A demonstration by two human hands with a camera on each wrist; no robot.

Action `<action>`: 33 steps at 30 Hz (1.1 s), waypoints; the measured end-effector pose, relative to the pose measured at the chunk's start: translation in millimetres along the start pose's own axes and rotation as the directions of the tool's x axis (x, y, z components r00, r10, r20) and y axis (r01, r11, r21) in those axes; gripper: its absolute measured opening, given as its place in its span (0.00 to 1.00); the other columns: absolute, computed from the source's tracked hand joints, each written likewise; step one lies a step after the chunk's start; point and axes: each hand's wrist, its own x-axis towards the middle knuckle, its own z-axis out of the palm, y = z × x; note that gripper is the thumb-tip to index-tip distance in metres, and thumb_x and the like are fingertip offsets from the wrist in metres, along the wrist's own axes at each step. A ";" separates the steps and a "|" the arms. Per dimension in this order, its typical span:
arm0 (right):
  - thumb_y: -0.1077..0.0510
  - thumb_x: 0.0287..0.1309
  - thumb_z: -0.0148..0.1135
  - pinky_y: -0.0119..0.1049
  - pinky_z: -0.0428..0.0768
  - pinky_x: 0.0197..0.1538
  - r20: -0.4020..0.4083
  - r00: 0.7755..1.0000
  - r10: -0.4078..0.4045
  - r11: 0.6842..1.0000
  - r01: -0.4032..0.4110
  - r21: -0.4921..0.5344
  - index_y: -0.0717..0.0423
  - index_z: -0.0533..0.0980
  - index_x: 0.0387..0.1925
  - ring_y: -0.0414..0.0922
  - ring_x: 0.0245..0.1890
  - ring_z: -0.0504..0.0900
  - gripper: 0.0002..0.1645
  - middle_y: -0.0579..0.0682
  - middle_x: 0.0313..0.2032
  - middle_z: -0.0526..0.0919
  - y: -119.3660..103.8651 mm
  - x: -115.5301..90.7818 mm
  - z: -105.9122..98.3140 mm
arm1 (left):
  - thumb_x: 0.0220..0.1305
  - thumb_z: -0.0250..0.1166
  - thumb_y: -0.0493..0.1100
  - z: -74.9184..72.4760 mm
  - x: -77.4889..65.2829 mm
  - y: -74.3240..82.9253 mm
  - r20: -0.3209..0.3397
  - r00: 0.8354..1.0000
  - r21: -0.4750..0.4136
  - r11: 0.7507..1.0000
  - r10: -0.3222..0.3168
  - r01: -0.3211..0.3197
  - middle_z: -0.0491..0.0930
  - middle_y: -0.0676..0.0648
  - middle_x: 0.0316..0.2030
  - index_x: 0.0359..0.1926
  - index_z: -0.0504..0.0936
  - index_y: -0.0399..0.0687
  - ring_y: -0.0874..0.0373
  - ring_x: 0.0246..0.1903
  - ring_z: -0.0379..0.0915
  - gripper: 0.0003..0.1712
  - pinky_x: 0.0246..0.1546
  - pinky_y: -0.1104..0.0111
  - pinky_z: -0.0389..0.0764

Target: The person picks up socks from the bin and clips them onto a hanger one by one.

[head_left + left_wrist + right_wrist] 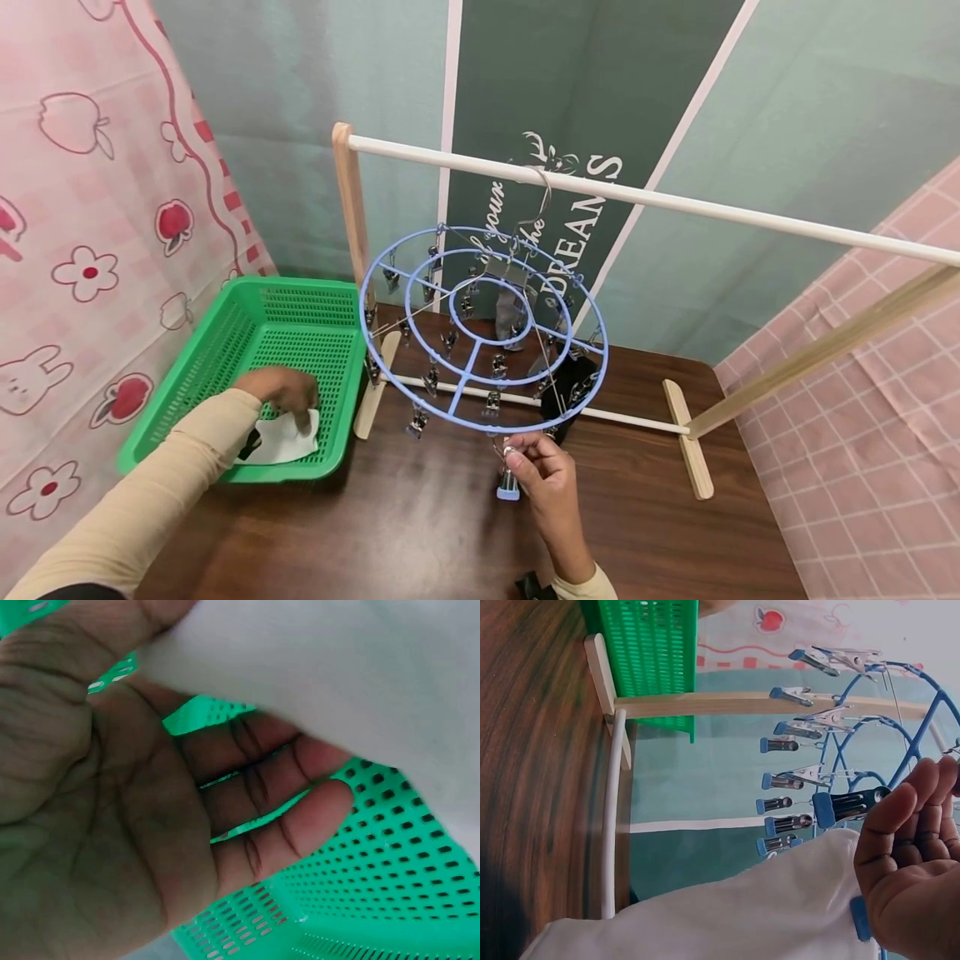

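My left hand (281,390) reaches down into the green basket (347,408). It pinches a white cloth (337,682) between thumb and forefinger, while the other fingers lie loosely bent below. The pinching tips are partly out of view. At the front rim of a blue round clip hanger (471,367), my right hand (547,479) pinches the upper end of a metal clothes clip (508,483) with a blue tip. The same clip (847,808) points away from the fingertips in the right wrist view. Close below that hand there hangs a white cloth piece (727,911).
The hanger hooks onto the white bar (675,204) of a wooden-legged rack. Several clips dangle from its rings. A black cloth piece (558,398) and a greyish one (510,312) hang there. Patterned cloths line the sides and back of the brown table (420,533).
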 end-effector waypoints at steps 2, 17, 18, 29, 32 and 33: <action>0.78 0.54 0.53 0.23 0.73 0.30 -0.013 1.000 0.002 1.000 -0.002 -0.023 0.79 0.71 0.35 0.33 0.26 0.76 0.05 0.41 0.28 0.80 -0.6 0.0 0.0 | 0.54 0.71 0.38 -2.3 -0.8 -1.4 -0.022 0.999 -0.011 0.999 0.046 -0.047 0.50 0.56 0.15 0.16 0.58 0.54 0.63 0.17 0.45 0.28 0.20 0.71 0.54; 0.78 0.53 0.61 0.27 0.75 0.25 0.045 0.998 0.037 0.999 -0.036 -0.008 0.78 0.72 0.38 0.34 0.23 0.77 0.10 0.44 0.28 0.81 -1.5 0.3 -1.9 | 0.51 0.65 0.26 -14.2 -29.5 2.3 -0.142 0.966 -0.054 0.973 0.217 -0.226 0.52 0.55 0.18 0.20 0.60 0.50 0.62 0.19 0.48 0.23 0.22 0.68 0.54; 0.77 0.53 0.61 0.27 0.75 0.25 0.050 0.998 0.037 0.999 -0.037 -0.008 0.78 0.72 0.38 0.34 0.23 0.77 0.10 0.44 0.28 0.81 -1.4 0.2 -2.0 | 0.51 0.65 0.26 -15.2 -32.1 2.2 -0.153 0.960 -0.060 0.968 0.233 -0.245 0.50 0.55 0.18 0.19 0.58 0.51 0.62 0.19 0.46 0.24 0.22 0.68 0.53; 0.78 0.56 0.56 0.25 0.73 0.26 0.052 0.998 0.034 0.999 -0.035 0.017 0.80 0.69 0.36 0.36 0.23 0.77 0.07 0.43 0.28 0.80 -1.5 -1.1 -1.5 | 0.52 0.66 0.29 -21.2 -62.9 1.9 -0.282 0.901 -0.029 0.936 0.329 -0.351 0.48 0.57 0.17 0.16 0.58 0.52 0.64 0.18 0.44 0.26 0.20 0.70 0.52; 0.79 0.56 0.55 0.25 0.72 0.25 0.048 0.998 0.030 0.999 -0.031 0.026 0.80 0.69 0.36 0.37 0.22 0.76 0.06 0.44 0.27 0.79 -1.4 -1.1 -1.8 | 0.53 0.67 0.31 -22.3 -71.3 1.8 -0.314 0.879 -0.006 0.925 0.359 -0.380 0.50 0.58 0.17 0.16 0.63 0.51 0.66 0.18 0.46 0.23 0.20 0.72 0.54; 0.79 0.56 0.54 0.25 0.72 0.25 0.046 0.999 0.029 0.999 -0.030 0.027 0.80 0.69 0.36 0.37 0.22 0.76 0.06 0.43 0.27 0.79 -1.5 -0.9 -1.8 | 0.53 0.68 0.32 -22.7 -73.8 2.0 -0.320 0.875 0.002 0.924 0.363 -0.383 0.50 0.59 0.17 0.16 0.64 0.51 0.66 0.18 0.47 0.22 0.19 0.72 0.54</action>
